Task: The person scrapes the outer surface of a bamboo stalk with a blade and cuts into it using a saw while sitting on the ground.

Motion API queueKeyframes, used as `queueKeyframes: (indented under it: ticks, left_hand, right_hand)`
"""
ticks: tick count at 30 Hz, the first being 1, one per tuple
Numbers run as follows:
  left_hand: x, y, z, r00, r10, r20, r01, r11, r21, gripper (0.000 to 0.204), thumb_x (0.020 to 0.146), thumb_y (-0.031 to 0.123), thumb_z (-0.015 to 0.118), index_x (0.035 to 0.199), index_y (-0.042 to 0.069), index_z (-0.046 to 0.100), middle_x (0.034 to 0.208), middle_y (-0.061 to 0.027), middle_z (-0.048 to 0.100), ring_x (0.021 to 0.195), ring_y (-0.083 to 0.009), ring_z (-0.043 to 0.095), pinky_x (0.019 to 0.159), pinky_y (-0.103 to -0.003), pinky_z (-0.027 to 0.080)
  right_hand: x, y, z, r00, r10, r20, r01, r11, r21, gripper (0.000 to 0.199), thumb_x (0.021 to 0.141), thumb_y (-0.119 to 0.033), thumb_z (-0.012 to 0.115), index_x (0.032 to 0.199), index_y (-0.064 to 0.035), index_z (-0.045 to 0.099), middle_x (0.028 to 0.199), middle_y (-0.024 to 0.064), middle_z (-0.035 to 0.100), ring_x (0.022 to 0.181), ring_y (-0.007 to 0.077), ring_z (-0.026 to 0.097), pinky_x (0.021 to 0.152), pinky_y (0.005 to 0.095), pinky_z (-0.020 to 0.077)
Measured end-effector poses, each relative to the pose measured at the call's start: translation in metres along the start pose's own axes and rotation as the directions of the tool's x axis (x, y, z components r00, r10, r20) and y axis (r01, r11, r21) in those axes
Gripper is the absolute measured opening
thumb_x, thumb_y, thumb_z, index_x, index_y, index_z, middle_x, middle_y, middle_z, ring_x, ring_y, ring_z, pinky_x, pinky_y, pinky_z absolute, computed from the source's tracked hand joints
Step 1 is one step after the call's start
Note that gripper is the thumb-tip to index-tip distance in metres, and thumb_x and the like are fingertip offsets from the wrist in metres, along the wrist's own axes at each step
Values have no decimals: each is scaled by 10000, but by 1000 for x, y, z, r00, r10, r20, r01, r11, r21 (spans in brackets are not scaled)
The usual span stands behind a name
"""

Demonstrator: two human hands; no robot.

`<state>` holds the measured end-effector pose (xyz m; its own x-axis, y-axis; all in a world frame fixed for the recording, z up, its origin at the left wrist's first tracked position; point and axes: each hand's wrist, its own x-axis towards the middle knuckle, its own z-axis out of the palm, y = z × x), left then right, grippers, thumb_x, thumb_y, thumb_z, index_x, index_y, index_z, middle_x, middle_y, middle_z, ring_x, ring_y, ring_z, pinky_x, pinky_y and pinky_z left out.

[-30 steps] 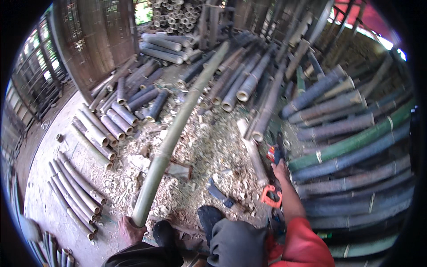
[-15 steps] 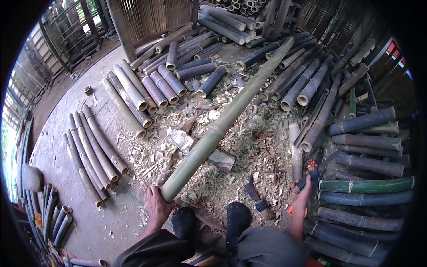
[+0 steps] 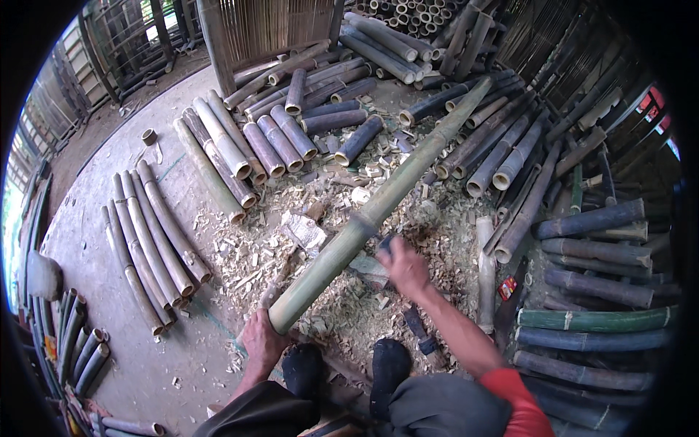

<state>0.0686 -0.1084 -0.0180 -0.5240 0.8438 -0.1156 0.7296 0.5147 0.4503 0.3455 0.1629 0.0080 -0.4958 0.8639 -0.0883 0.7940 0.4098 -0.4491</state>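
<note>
Plainly nearest, left hand (image 3: 261,341): at the near end of the long pale-green bamboo pole (image 3: 331,251), its fingers curled in against the wood and holding it.
Pole's lie: starting at that left hand, its long axis slants away toward the far right.
Right hand (image 3: 409,272): right of the pole, just beside its thick middle joint (image 3: 360,223) and nearer that than the left hand is; the fingers look closed around a dark object (image 3: 384,245), though blur hides what kind, and I can't tell whether it touches the pole.
Shavings (image 3: 244,251): strewn on both sides of the pole.
Brown canes (image 3: 151,237): in a row, well left of the pole.
Green cane (image 3: 597,319): well right of it, among dark ones.
Short cut tubes (image 3: 273,144): beyond, left of the pole's far half.
</note>
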Motion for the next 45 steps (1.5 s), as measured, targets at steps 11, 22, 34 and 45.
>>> queueKeyframes:
  ticks: [11, 22, 34, 45]
  left_hand:
    - [32, 9, -16, 946, -43, 322, 101, 981, -167, 951, 653, 459, 980, 1374, 33, 529, 1127, -197, 724, 1052, -410, 715, 906, -511, 551]
    - [6, -29, 18, 996, 20, -88, -10, 994, 113, 688, 703, 311, 917, 1248, 59, 581, 1079, -162, 654, 1049, -365, 638, 920, -485, 483]
    - [20, -4, -10, 984, 0, 180, 14, 997, -77, 842, 699, 473, 939, 1315, 32, 571, 1074, -221, 743, 994, -428, 732, 863, -507, 576]
    - [26, -19, -26, 947, -7, 322, 93, 963, -252, 795, 629, 416, 948, 1257, 31, 648, 1069, -238, 765, 992, -391, 755, 898, -483, 576]
  right_hand:
    - [24, 46, -1, 929, 147, -340, -195, 974, -111, 461, 1132, -518, 423, 1164, -65, 502, 768, 119, 639, 525, 224, 617, 430, 430, 533]
    - [9, -6, 9, 967, -222, 126, 233, 969, -81, 454, 1127, -486, 465, 1182, -38, 513, 814, 193, 687, 660, 362, 739, 502, 536, 548]
    - [29, 23, 20, 968, 137, -211, -134, 991, 28, 554, 1128, -579, 358, 1182, -55, 532, 723, 127, 621, 576, 246, 683, 404, 402, 564]
    - [11, -20, 30, 952, -296, -73, 295, 955, -24, 368, 1148, -432, 428, 1134, -73, 507, 693, 55, 597, 458, 155, 522, 332, 320, 427]
